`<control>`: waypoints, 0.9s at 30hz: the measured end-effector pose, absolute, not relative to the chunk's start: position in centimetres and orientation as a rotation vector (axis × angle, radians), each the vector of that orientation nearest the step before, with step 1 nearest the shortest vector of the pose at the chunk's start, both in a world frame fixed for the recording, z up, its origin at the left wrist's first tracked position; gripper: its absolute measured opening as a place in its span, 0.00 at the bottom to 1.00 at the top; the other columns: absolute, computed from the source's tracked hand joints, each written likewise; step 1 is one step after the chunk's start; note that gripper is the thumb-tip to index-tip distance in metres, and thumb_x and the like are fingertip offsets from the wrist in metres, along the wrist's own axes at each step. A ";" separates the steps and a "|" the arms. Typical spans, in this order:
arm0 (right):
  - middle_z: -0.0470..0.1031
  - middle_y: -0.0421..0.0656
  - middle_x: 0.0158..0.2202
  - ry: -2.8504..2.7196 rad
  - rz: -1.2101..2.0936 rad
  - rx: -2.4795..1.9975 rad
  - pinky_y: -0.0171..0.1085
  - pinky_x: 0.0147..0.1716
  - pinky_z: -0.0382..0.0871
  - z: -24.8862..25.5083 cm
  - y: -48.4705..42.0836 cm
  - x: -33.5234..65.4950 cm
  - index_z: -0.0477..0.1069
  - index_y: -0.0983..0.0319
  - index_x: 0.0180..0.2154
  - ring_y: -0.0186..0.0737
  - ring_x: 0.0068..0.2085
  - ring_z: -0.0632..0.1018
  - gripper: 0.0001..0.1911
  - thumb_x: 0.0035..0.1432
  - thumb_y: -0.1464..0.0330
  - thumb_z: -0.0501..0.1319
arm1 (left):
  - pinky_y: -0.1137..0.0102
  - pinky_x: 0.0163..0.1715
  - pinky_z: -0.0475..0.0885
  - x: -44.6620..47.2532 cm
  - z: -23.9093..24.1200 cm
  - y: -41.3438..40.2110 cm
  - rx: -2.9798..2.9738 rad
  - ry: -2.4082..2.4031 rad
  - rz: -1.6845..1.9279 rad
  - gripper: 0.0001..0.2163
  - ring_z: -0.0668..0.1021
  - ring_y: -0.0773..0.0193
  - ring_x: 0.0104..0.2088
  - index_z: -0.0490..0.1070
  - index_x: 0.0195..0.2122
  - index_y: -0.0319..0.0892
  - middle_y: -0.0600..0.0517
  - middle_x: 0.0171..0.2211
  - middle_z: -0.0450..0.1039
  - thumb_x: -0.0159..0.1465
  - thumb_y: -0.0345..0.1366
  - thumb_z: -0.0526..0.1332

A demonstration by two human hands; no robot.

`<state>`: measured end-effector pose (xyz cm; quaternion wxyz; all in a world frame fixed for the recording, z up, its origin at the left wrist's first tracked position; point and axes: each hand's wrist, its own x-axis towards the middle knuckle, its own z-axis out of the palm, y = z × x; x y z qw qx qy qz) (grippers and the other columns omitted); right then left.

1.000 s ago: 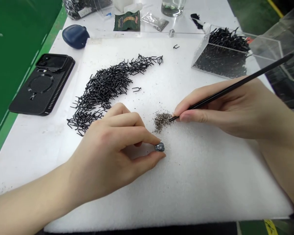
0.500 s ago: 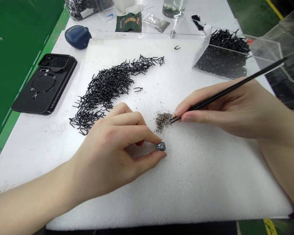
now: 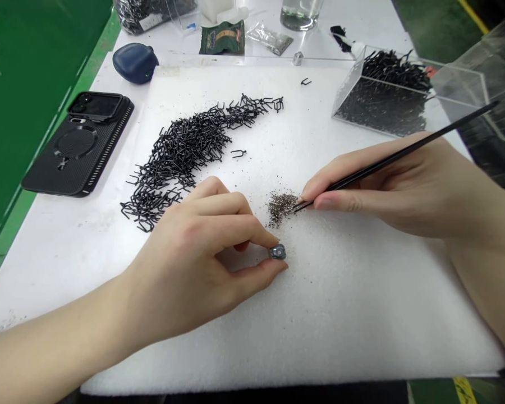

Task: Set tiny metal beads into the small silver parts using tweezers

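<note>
Between thumb and index finger, my left hand (image 3: 202, 264) pinches a small grey metallic block (image 3: 278, 252) just above the white foam sheet (image 3: 340, 314). My right hand (image 3: 382, 185) grips black tweezers (image 3: 398, 155) like a pen. Their tips touch the right side of a pile of tiny brownish metallic grains (image 3: 281, 206); whether a grain sits between the tips is too small to tell. Behind my left hand spreads a long heap of black forked pieces (image 3: 189, 143), and one loose forked piece (image 3: 238, 153) lies to its right.
A black phone (image 3: 78, 143) and a dark blue case (image 3: 135, 63) lie at the left. A clear box (image 3: 379, 98) of black pieces stands at the right. Along the back are a green packet (image 3: 222, 38), a small bag (image 3: 270, 39), a metal block (image 3: 298, 58) and a glass (image 3: 301, 17).
Almost nothing differs. The whole view has shifted slightly to the right; both hands keep their grips, and the tweezer tips stay at the grain pile.
</note>
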<state>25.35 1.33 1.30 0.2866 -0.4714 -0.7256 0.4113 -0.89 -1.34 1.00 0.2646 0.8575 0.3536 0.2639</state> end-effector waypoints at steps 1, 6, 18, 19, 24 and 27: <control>0.87 0.39 0.36 -1.939 1.102 -1.262 0.43 0.40 0.83 1.3 1.3 25.4 0.86 0.50 0.35 0.46 0.40 0.87 0.03 0.57 0.63 0.77 | 0.68 0.34 0.71 -0.9 0.9 -1.4 2.315 0.952 0.715 0.01 0.71 0.65 0.31 0.84 0.34 0.43 0.55 0.27 0.77 0.61 0.32 0.73; 0.87 0.39 0.36 -1.916 1.121 -1.253 0.42 0.39 0.84 1.2 1.3 25.3 0.86 0.50 0.35 0.45 0.39 0.87 0.03 0.57 0.63 0.77 | 0.68 0.35 0.71 -0.7 1.0 -1.3 2.306 0.946 0.700 0.01 0.70 0.65 0.32 0.84 0.34 0.42 0.54 0.27 0.76 0.61 0.32 0.73; 0.88 0.37 0.36 -1.900 1.123 -1.229 0.39 0.40 0.84 1.2 1.3 25.3 0.87 0.51 0.34 0.42 0.39 0.87 0.03 0.56 0.65 0.77 | 0.69 0.34 0.69 -0.9 1.1 -1.3 2.309 0.936 0.702 0.00 0.70 0.65 0.31 0.84 0.33 0.41 0.54 0.26 0.76 0.61 0.31 0.72; 0.88 0.37 0.36 -1.900 1.122 -1.223 0.39 0.40 0.84 1.1 1.3 25.3 0.87 0.51 0.34 0.41 0.39 0.87 0.03 0.55 0.65 0.77 | 0.69 0.34 0.69 -0.9 1.0 -1.3 2.310 0.933 0.700 0.00 0.70 0.65 0.31 0.84 0.33 0.41 0.54 0.26 0.76 0.61 0.31 0.72; 0.88 0.36 0.36 -1.901 1.116 -1.196 0.36 0.40 0.84 1.0 1.4 25.3 0.87 0.51 0.35 0.39 0.39 0.87 0.05 0.54 0.66 0.78 | 0.69 0.35 0.69 -0.9 0.9 -1.3 2.303 0.937 0.692 0.01 0.69 0.66 0.32 0.84 0.34 0.41 0.55 0.27 0.75 0.62 0.31 0.72; 0.88 0.36 0.36 -1.898 1.124 -1.200 0.36 0.41 0.84 1.1 1.4 25.3 0.87 0.51 0.35 0.39 0.40 0.87 0.06 0.55 0.69 0.77 | 0.69 0.35 0.68 -0.9 1.0 -1.3 2.300 0.932 0.696 0.00 0.69 0.66 0.32 0.84 0.34 0.41 0.55 0.27 0.75 0.62 0.31 0.72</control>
